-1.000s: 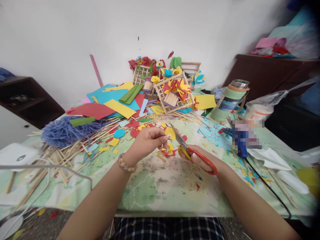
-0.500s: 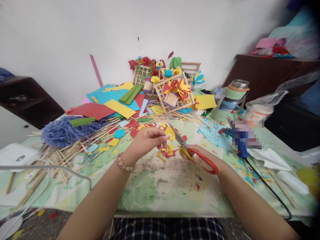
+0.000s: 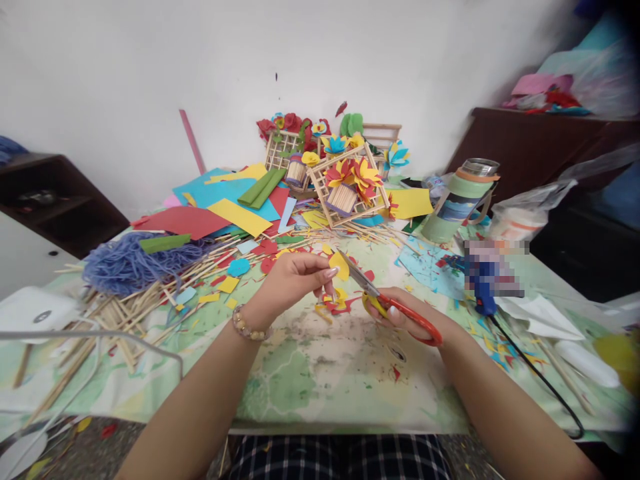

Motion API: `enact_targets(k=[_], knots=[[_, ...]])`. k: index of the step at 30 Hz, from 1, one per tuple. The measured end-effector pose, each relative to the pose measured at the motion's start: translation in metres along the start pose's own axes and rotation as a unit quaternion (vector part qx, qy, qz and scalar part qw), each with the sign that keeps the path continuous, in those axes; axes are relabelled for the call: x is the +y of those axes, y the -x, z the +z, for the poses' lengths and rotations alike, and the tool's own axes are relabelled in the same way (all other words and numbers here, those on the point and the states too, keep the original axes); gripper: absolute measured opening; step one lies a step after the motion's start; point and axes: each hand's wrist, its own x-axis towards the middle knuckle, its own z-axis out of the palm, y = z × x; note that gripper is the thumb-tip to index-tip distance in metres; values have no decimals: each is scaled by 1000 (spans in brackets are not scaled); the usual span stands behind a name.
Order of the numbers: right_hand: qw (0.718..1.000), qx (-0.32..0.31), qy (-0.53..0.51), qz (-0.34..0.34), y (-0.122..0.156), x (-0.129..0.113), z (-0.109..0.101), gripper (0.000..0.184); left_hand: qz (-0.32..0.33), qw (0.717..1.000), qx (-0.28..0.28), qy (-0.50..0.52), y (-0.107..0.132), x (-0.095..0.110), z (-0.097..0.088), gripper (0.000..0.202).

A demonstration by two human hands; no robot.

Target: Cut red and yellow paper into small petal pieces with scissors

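Between the thumb and fingers of my left hand [image 3: 303, 281] is a small piece of yellow paper [image 3: 339, 266] with a rounded edge. My right hand [image 3: 404, 312] grips a pair of scissors [image 3: 367, 285] with red and yellow handles. Their blades point up and left, right beside the yellow paper; whether they touch it I cannot tell. Below my left fingertips, yellow and red paper scraps [image 3: 341, 303] lie on the tablecloth [image 3: 320, 380].
Blue yarn [image 3: 143, 263] and wooden sticks [image 3: 120, 320] lie on the left. Coloured paper sheets [image 3: 185, 222] and stick frames with paper flowers [image 3: 350, 180] fill the back. To the right are a thermos [image 3: 457, 203] and a blue corded tool [image 3: 484, 293].
The scissors and my right hand have shifted slightly right and down. My left hand stays nearly in place with the yellow paper, which appears turned a little.
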Motion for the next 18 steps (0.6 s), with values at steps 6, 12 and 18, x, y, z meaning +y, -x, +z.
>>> enact_targets(k=[6, 12, 18], knots=[[1000, 1, 15, 13, 1, 0, -3, 72, -3, 1000, 13, -3, 1, 2, 0, 30], [1000, 2, 24, 19, 2, 0, -4, 74, 3, 1000, 10, -8, 1, 2, -1, 31], [1000, 3, 21, 18, 2, 1, -5, 73, 14, 1000, -4, -8, 0, 0, -2, 32]])
